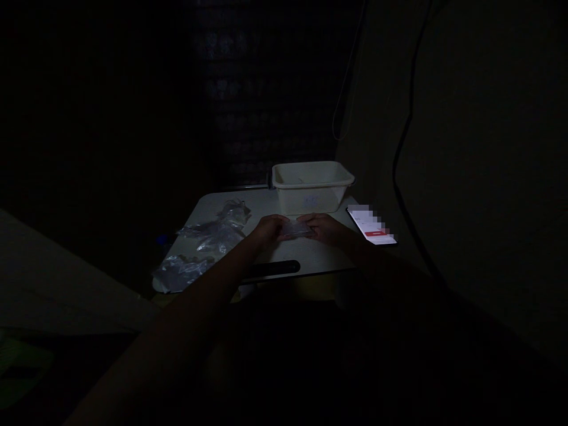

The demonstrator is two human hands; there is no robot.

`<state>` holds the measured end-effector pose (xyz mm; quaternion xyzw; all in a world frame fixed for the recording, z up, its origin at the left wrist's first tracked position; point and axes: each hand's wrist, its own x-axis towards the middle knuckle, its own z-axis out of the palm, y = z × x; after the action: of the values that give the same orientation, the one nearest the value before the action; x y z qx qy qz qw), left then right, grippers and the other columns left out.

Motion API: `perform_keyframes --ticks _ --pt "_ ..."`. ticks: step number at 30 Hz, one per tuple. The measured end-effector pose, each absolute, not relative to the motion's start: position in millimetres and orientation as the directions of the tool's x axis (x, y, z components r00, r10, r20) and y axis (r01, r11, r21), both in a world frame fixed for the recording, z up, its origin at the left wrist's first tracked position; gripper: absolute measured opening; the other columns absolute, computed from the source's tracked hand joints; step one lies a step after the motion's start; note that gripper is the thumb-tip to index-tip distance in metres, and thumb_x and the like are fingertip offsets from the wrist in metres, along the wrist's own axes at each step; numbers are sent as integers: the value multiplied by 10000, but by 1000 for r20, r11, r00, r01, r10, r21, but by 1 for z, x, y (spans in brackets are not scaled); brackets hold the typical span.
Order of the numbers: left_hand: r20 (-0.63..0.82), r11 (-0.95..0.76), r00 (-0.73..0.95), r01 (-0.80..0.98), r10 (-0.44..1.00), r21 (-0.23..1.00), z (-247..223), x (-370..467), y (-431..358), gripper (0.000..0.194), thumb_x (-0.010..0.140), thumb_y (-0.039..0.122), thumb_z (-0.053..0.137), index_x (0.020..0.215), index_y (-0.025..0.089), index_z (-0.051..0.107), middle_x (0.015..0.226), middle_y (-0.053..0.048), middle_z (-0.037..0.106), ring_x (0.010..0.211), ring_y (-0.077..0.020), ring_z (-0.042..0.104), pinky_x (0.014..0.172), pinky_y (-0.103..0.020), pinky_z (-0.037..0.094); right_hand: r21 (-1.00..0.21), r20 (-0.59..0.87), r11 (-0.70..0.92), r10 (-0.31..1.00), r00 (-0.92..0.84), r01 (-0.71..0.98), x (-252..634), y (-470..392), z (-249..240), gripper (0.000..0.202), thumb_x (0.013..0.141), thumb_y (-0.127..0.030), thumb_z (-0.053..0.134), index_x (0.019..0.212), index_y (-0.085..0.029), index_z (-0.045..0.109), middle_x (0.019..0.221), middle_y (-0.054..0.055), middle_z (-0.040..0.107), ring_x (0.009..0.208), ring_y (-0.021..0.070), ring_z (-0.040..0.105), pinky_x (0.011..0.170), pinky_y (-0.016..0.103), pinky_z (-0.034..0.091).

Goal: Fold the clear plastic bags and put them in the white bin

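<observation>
Between my two hands is a small clear plastic packet [296,229], held low over the middle of the white table [248,204]. My left hand [269,229] is closed on its left end, and my right hand [326,228] grips the right end. The dim light hides what the packet contains, if anything. Just behind my hands stands a white plastic tub [310,198]. To the left lie crumpled clear plastic bags [222,231], with another bag pile [181,272] at the table's near left corner.
A lit phone [373,228] lies at the table's right edge. A dark slot handle [275,268] runs along the near edge. A dark cable [410,112] hangs down the right wall. Something blue [162,239] shows beyond the left edge. The surroundings are very dark.
</observation>
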<state>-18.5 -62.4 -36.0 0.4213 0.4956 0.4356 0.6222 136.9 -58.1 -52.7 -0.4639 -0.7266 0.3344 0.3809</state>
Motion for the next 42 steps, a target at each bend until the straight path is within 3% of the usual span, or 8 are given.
perform_keyframes --ticks 4,10,12,15,19,24,30,42 --pt "-184 169 67 183 981 968 -41 -19 -60 144 559 48 362 548 135 476 439 28 429 414 -83 466 470 -225 426 -946 142 236 919 -368 224 144 -55 -56 141 564 -125 519 670 -163 604 843 32 607 732 140 549 625 249 439" --pt "-84 76 -4 450 996 890 -50 -30 -54 121 619 144 430 624 123 549 613 -48 565 689 -178 548 649 -284 426 -957 25 81 980 -199 277 151 -48 -59 247 621 -100 462 829 -133 591 822 73 627 728 159 573 652 298 449" --pt "36 -56 45 632 998 773 -51 -33 -55 200 670 181 406 763 106 567 817 -89 591 842 -193 524 754 -293 391 -933 19 46 997 -81 358 152 -45 -59 225 640 -107 449 807 -125 599 863 86 621 795 173 564 719 317 432" --pt "176 -348 301 828 937 439 -54 -31 -59 346 757 220 308 1032 91 474 1113 -111 480 1036 -169 419 869 -273 310 -790 164 137 986 -10 598 149 -44 -60 247 678 -111 408 834 -102 600 935 103 600 903 174 524 826 306 374" --pt "75 -469 463 871 883 148 -57 -18 -71 459 807 286 216 1200 56 276 1270 -147 281 1175 -189 219 914 -344 242 -405 349 372 907 -235 835 132 -54 -65 359 769 -166 284 1043 -77 499 1097 111 509 1027 153 438 890 284 309" --pt "11 -537 538 843 843 -36 -63 -10 -87 481 811 309 190 1241 91 191 1306 -139 199 1193 -218 154 909 -417 212 -68 263 476 856 -445 877 112 -71 -79 467 823 -331 156 1182 -100 346 1259 107 327 1171 186 238 930 389 205" --pt "-42 -502 500 861 865 -81 -71 -13 -92 494 810 299 143 1248 73 169 1310 -133 187 1202 -210 120 914 -448 181 4 194 488 856 -479 873 111 -78 -89 529 818 -391 103 1194 -92 324 1265 120 311 1172 201 231 920 429 180" --pt "-45 -494 492 859 869 -137 -69 -11 -92 515 797 307 132 1245 59 191 1301 -146 205 1191 -230 157 886 -497 164 -4 131 456 882 -452 890 110 -78 -85 546 808 -407 87 1211 -104 298 1288 116 265 1184 193 203 918 448 179"
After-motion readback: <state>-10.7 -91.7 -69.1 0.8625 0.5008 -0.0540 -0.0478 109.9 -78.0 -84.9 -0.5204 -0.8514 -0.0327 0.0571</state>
